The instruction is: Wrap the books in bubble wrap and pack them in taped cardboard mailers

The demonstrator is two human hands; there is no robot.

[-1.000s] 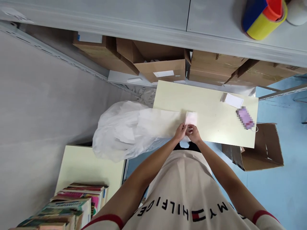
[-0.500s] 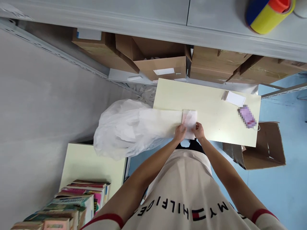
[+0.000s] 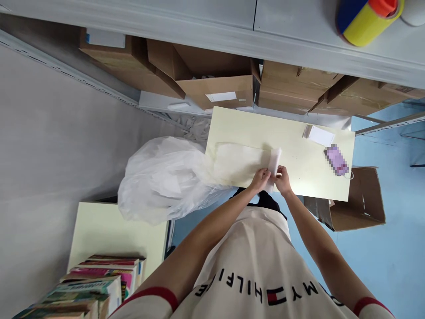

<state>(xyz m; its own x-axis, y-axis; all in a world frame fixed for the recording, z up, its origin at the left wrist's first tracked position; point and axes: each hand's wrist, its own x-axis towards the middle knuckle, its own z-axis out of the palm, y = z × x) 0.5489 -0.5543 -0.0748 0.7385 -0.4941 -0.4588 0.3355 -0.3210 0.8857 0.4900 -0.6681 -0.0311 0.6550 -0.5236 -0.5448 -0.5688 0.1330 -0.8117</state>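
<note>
A narrow, pale pinkish-white folded packet (image 3: pixel 274 160) stands partly lifted near the front edge of the cream tabletop (image 3: pixel 308 168). My left hand (image 3: pixel 260 180) pinches its lower left side. On the opposite side, the fingers of my right hand (image 3: pixel 282 180) are closed on it too. From the packet a thin white sheet (image 3: pixel 241 161) stretches left across the table; whether the two are joined I cannot make out. Beyond the sheet's left end, a large translucent plastic bag (image 3: pixel 162 177) bulges over the table's edge, with white material inside.
A stack of white cards (image 3: pixel 320 135) and a blurred purple phone (image 3: pixel 336 159) lie on the table's right. An open carton (image 3: pixel 361 208) sits below right. Cardboard boxes (image 3: pixel 219 91) line the shelf behind. Books (image 3: pixel 99 283) are piled at lower left.
The packet has gone from lying flat and wide to being tipped up and narrower, slightly farther right. Both hands have moved right with it, and more of the white sheet shows on the table.
</note>
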